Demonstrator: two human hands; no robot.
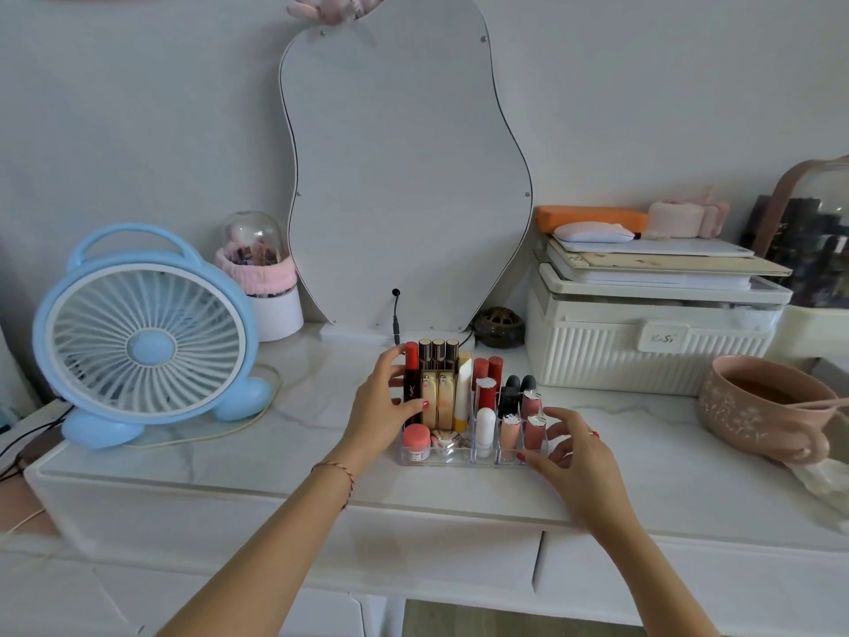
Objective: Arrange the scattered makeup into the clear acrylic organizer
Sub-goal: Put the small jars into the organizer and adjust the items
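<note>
The clear acrylic organizer (452, 458) stands on the white marble vanity top, filled with upright lipsticks, tubes and small jars. My left hand (383, 404) wraps the organizer's left side, thumb and fingers around a black and red tube (411, 383) at the back left. My right hand (572, 445) rests with spread fingers against the organizer's right front corner, beside the pink lip gloss tubes (533, 429). A pink jar (416, 440) and a white stick (485, 429) sit in the front cells.
A blue desk fan (142, 347) stands left. A wavy mirror (404, 177) leans behind the organizer with a black cable (396, 314). A cream storage box (652, 333) and a pink bowl (762, 406) are on the right. A dark round burner (498, 325) sits at the back.
</note>
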